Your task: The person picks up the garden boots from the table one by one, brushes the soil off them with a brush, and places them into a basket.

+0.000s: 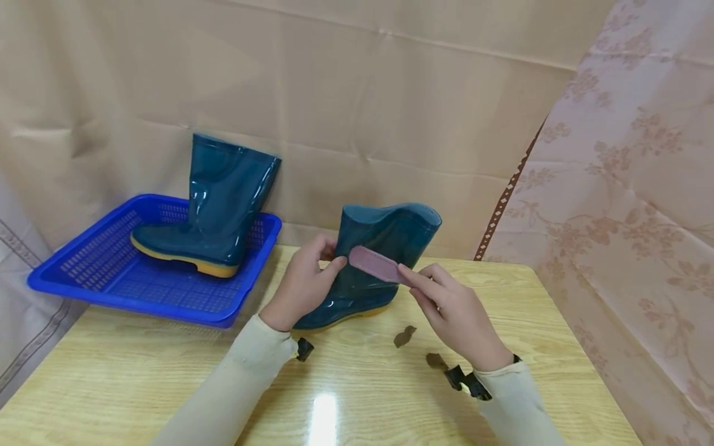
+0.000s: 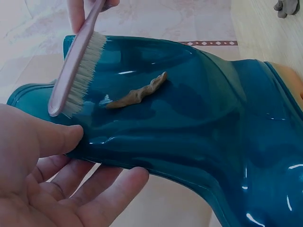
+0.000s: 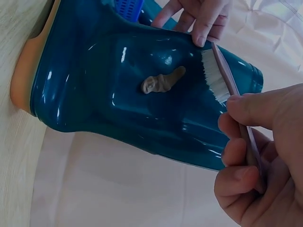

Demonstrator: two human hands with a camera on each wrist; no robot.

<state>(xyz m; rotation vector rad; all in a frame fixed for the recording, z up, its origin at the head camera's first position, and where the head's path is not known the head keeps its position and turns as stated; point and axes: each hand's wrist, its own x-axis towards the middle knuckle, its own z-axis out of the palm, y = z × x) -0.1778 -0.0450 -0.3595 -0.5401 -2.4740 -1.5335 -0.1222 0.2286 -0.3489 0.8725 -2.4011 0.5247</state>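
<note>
A dark teal rubber boot (image 1: 385, 229) with a yellow sole stands on the table, toe to the left. My left hand (image 1: 304, 279) grips its shaft from the side, thumb on the near face and fingers behind the edge. In my right hand (image 1: 457, 310) is a pinkish-purple scrubbing brush (image 1: 379, 265), held by its handle. Its white bristles (image 3: 215, 78) face the boot shaft near the top, close to my left thumb. A wavy strip of brown, mud-like stuff (image 2: 139, 96) clings to the shaft below the brush.
At the left sits a blue plastic basket (image 1: 139, 314) with a second teal boot (image 1: 217, 204) standing in it. Two brown lumps (image 1: 405, 336) lie on the wood-grain table (image 1: 357, 396). Beige cloth (image 1: 357, 124) hangs behind, flowered cloth (image 1: 641, 248) at the right.
</note>
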